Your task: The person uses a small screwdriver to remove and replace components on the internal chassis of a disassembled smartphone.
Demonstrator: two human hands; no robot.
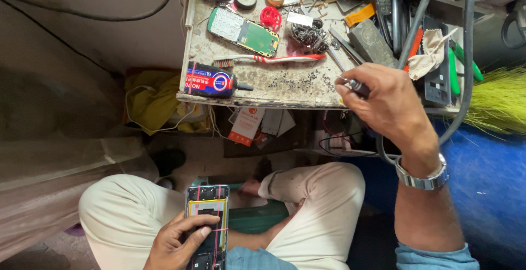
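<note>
A seated person's left hand grips an opened phone over the lap. The right hand pinches a small dark tool at the cluttered bench edge.

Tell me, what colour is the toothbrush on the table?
The toothbrush is white with red stripes and a red end, seen in the head view.
</note>
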